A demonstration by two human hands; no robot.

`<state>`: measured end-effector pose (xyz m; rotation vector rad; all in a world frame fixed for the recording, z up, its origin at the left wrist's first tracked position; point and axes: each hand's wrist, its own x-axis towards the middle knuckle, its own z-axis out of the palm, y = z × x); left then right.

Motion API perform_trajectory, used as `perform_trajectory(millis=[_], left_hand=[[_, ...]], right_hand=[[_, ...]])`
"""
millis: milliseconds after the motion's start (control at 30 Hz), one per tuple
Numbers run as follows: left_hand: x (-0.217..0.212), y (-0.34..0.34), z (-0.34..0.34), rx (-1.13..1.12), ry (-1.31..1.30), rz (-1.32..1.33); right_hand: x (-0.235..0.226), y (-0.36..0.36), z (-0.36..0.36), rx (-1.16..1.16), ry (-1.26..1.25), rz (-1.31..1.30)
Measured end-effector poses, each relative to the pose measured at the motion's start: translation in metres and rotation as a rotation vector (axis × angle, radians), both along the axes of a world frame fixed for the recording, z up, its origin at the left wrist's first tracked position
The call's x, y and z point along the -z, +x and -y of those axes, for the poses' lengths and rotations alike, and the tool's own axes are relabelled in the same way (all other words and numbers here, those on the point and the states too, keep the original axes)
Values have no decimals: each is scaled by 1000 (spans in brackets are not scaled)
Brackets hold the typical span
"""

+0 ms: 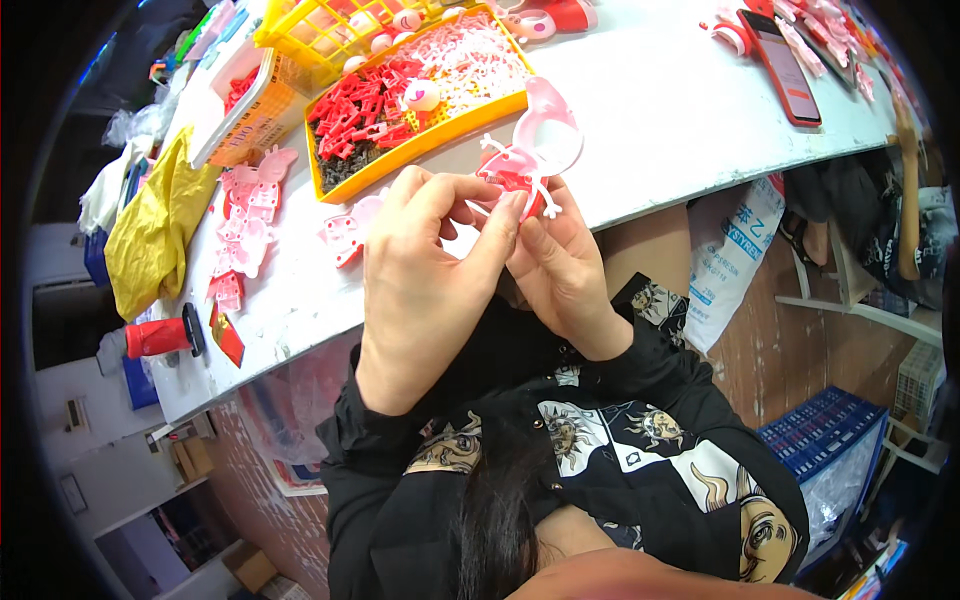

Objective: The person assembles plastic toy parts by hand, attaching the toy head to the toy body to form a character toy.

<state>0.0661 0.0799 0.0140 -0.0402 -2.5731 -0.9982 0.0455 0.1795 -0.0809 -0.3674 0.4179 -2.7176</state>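
Note:
Just in front of my body, both hands hold a pink and red plastic toy figure [548, 135] with thin pale arms. My left hand [425, 280] pinches at the red lower part, thumb and forefinger together. My right hand [562, 262] grips the same red part from below and the right, fingers curled round it. The toy's rounded pink shell stands up beyond my fingertips. Behind my left hand lies a pink and red toy piece [345, 232], partly hidden. A yellow tray [415, 148] just beyond holds red clips, pale thin pieces and small black parts.
Pink toy parts [245, 228] lie in a row at the left. A yellow basket [310, 38] and a carton [262, 112] stand behind. A red phone [785, 75] lies at the far right. The table [680, 130] ends close to my hands; a blue crate [820, 430] stands below.

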Motion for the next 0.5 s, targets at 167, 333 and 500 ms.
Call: perform_trajectory(millis=[167, 333, 500], left_hand=[[2, 1, -7, -29, 56, -18], [8, -3, -15, -62, 189, -19], [10, -10, -18, -80, 288, 10]], right_hand=[[3, 5, 9, 212, 104, -87], [2, 6, 20, 351, 138, -115], [7, -5, 30, 515, 154, -205]])
